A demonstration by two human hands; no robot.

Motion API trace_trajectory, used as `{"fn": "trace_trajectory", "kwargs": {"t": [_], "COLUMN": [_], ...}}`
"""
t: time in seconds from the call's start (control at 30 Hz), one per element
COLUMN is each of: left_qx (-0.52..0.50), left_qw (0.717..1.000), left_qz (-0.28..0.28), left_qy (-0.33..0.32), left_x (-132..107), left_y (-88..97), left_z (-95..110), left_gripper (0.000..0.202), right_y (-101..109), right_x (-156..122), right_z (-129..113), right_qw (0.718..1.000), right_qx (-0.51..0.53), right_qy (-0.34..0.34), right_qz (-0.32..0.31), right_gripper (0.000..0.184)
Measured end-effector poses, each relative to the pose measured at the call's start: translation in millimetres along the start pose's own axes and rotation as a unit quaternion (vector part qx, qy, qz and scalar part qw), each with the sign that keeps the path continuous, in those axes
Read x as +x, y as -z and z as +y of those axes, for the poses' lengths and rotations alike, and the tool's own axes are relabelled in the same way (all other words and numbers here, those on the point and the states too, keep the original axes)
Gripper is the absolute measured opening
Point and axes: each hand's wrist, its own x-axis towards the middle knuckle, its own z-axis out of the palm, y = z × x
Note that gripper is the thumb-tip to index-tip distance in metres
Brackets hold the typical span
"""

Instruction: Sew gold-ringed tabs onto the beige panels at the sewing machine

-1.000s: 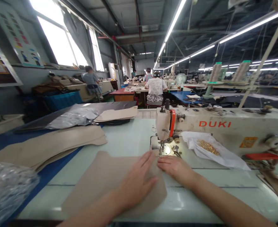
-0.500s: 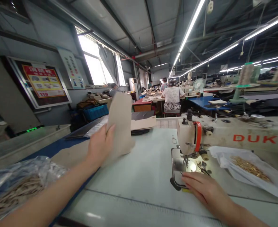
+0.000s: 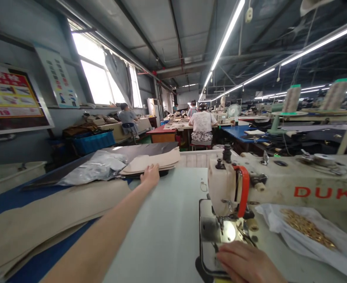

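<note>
At the far end of the pale tabletop, my left hand [image 3: 150,175] is closed at the near edge of a stack of flat beige pieces [image 3: 164,158], its fingertips on the top piece. My right hand [image 3: 246,261] rests by the sewing machine's metal plate [image 3: 210,226], just in front of the needle area. Its fingers are pressed together, and a small dark thin bit shows at their tips; what they hold is hidden. The white sewing machine [image 3: 225,186] has a red lever guard and a lit work spot under its needle.
Larger beige pieces [image 3: 58,206] lie on the blue surface at left, beside a clear plastic bag [image 3: 95,167]. A white wrapper [image 3: 274,214] with small gold metal parts [image 3: 306,228] sits at right. Thread cones [image 3: 291,99] stand behind. A person [image 3: 202,124] sits ahead.
My left hand has moved forward and lowered the upright beige piece onto the far stack. My right hand stays by the plate. The view has turned right.
</note>
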Motion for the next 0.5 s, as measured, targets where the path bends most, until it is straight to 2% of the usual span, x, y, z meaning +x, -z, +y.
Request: {"fn": "trace_trajectory", "kwargs": {"t": [0.07, 0.2, 0.27, 0.37, 0.5], "left_qx": [0.007, 0.031, 0.044, 0.065, 0.077], "left_qw": [1.0, 0.999, 0.999, 0.998, 0.996], "left_qz": [-0.004, 0.008, 0.019, 0.025, 0.035], "left_qy": [0.006, 0.019, 0.018, -0.001, -0.007], "left_x": [2, -7, -25, -66, -110], "left_y": [-4.8, 1.6, 5.8, 14.0, 38.1], "left_z": [-3, -7, -8, -14, -44], "left_gripper": [0.038, 0.042, 0.047, 0.052, 0.062], "right_y": [-1, 4, 9, 13, 12], "right_x": [0, 1, 2, 2, 0], "right_z": [-1, -5, -8, -12, -14], "right_qw": [1.0, 0.999, 0.998, 0.997, 0.994], "right_qx": [0.004, 0.025, 0.035, 0.046, 0.046], "right_qy": [-0.004, -0.021, -0.034, -0.053, -0.084], "right_qz": [-0.003, -0.022, -0.03, -0.041, -0.047], "right_gripper": [0.019, 0.021, 0.023, 0.023, 0.024]}}
